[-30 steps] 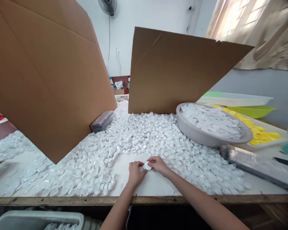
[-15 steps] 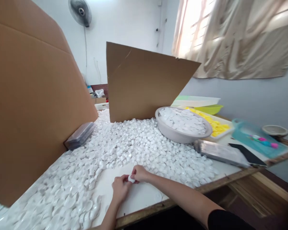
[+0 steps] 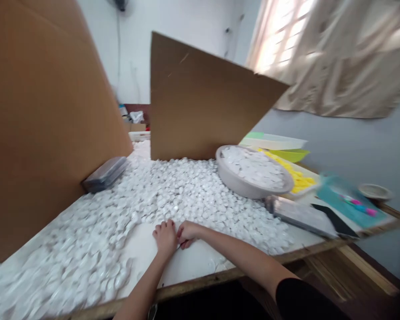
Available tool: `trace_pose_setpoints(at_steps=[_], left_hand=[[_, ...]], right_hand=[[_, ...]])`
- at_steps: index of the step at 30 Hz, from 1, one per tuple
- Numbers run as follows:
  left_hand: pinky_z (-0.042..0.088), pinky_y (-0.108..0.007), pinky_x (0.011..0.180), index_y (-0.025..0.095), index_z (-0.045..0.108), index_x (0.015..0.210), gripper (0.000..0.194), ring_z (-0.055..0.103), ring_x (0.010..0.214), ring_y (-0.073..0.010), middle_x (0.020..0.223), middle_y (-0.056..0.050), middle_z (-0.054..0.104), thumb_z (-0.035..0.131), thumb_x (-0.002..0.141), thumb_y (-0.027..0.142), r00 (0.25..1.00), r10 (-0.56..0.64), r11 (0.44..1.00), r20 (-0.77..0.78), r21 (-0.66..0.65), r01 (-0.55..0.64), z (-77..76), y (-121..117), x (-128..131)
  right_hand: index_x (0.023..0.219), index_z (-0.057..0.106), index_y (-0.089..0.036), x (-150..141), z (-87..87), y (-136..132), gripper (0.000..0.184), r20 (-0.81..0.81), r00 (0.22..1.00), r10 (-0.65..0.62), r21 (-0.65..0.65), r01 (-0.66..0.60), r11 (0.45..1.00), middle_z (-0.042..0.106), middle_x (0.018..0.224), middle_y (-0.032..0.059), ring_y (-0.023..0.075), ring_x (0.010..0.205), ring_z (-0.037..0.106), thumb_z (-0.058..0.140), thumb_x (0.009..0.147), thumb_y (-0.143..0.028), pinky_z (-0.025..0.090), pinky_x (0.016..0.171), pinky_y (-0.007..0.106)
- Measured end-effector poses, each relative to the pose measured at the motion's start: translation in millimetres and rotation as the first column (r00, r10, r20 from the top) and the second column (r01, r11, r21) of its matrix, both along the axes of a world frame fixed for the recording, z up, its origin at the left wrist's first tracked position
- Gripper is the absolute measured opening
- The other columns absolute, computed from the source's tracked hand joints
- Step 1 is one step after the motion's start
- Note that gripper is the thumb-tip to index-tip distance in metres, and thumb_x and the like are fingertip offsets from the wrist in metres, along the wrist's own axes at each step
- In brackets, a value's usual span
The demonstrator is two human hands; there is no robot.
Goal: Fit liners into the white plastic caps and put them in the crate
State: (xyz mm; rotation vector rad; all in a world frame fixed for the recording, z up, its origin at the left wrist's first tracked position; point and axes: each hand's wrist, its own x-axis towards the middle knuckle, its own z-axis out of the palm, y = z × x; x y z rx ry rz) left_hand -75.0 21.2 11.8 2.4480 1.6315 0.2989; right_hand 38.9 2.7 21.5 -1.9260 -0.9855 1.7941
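Observation:
My left hand (image 3: 166,236) reaches palm down to the near edge of a spread of small, glossy white cupped plastic pieces (image 3: 186,191), its fingers apart. Close beside it on the right, my right hand (image 3: 188,233) is closed, with its fingers curled in a pinch. A pale edge of a white plastic piece (image 3: 178,247) shows low between the two hands; most of it is hidden by the fingers. Both hands are over a bare patch of the white tabletop (image 3: 193,262), just in front of the loose pieces.
Cardboard panels stand at the left (image 3: 53,124) and behind (image 3: 206,106). A grey basin (image 3: 250,189) full of white pieces is at right, near yellow pieces (image 3: 298,180), a clear-wrapped pack (image 3: 303,215) and a teal tray (image 3: 350,204). Another pack (image 3: 105,174) lies against the left panel.
My left hand has turned palm down and opened its fingers toward the pile. My right hand stays pinched close by, and the white piece between them is now mostly hidden. The view has tilted down.

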Motion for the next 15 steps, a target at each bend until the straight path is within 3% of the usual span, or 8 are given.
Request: trace_pose_setpoints(at_steps=[4,9,12,15], left_hand=[[0.022,-0.034,0.076,0.02,0.048,0.098,0.031,0.037,0.09,-0.0207,0.096,-0.008,0.047,0.023,0.084,0.032,0.999,0.036,0.999,0.036,-0.024,-0.035,4.3,4.3,-0.2],[0.021,-0.034,0.076,0.021,0.049,0.097,0.032,0.037,0.09,-0.0214,0.09,-0.008,0.051,0.021,0.084,0.03,0.996,0.022,1.0,0.085,-0.005,-0.022,4.4,3.9,-2.8],[0.022,-0.034,0.075,0.019,0.052,0.092,0.035,0.042,0.085,-0.0215,0.076,-0.008,0.055,0.02,0.085,0.031,0.997,-0.059,0.998,0.046,-0.023,0.06,12.6,-0.3,0.2],[0.025,-0.031,0.073,0.019,0.053,0.09,0.033,0.047,0.079,-0.0191,0.074,-0.007,0.056,0.024,0.084,0.033,0.994,-0.093,0.995,0.054,-0.03,0.095,33.0,-6.6,-13.9]], right_hand=[[0.061,0.051,-0.012,5.3,-6.8,14.6,0.013,0.081,0.989,0.125,-0.044,-0.122,0.992,0.055,0.041,-0.0018,0.0117,0.042,0.055,0.063,0.056,-0.008,0.046,0.042,0.019],[0.063,0.051,-0.012,10.9,-18.9,1.0,0.014,0.04,0.996,0.083,0.111,-0.087,0.99,0.056,0.044,-0.0006,0.0104,0.044,0.055,0.062,0.06,-0.02,0.046,0.045,0.019],[0.069,0.05,-0.012,1.8,-12.2,-12.1,0.014,0.139,0.99,0.035,0.258,-0.07,0.964,0.054,0.044,-0.0021,0.0087,0.041,0.052,0.06,0.061,-0.019,0.043,0.043,0.018],[0.07,0.052,-0.012,-6.1,7.5,-28.1,0.012,0.214,0.976,0.045,0.443,-0.138,0.886,0.056,0.051,-0.0004,0.0072,0.044,0.051,0.054,0.066,-0.024,0.04,0.044,0.016]])
